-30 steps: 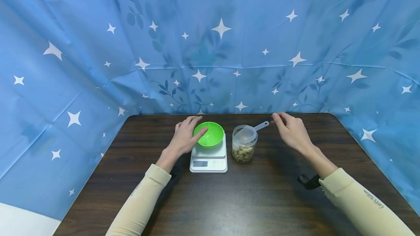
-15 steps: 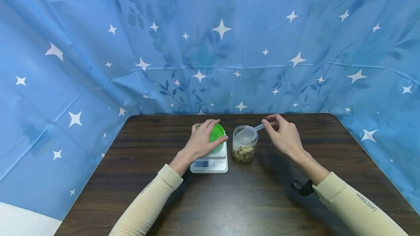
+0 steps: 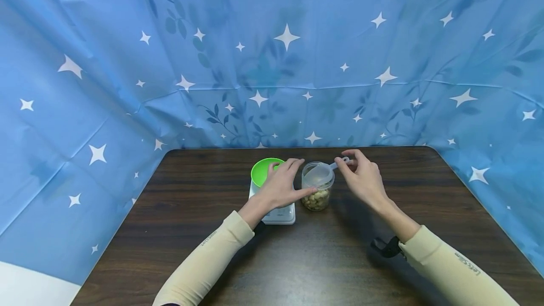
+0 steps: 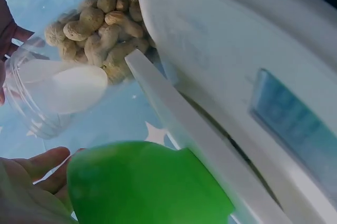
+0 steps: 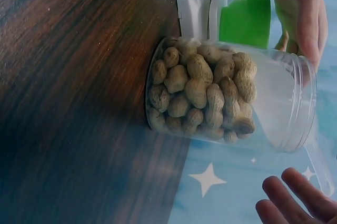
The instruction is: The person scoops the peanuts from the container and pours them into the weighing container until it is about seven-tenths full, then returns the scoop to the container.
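A clear jar [image 3: 315,206] of peanuts [image 5: 197,92] stands on the table, with a translucent scoop [image 3: 318,174] in its mouth. The scoop's handle [image 5: 319,167] sticks out over the rim. My right hand [image 3: 364,177] is at that handle, thumb and index finger parted on either side of its end. My left hand [image 3: 281,186] reaches over the scale toward the jar's left side, fingers spread, the thumb overlapping the jar in the head view. A green bowl [image 3: 262,173] sits on the white kitchen scale [image 3: 281,216], partly behind the left hand.
The dark wooden table [image 3: 297,263] carries the scale and the jar side by side. A blue cloth with white stars [image 3: 286,37] hangs behind the table's far edge. A black strap [image 3: 386,248] hangs at the right wrist.
My left hand has moved right, from beside the bowl across the scale to the jar. My right hand has come left to the scoop's handle. Bowl, scale and jar have stayed put.
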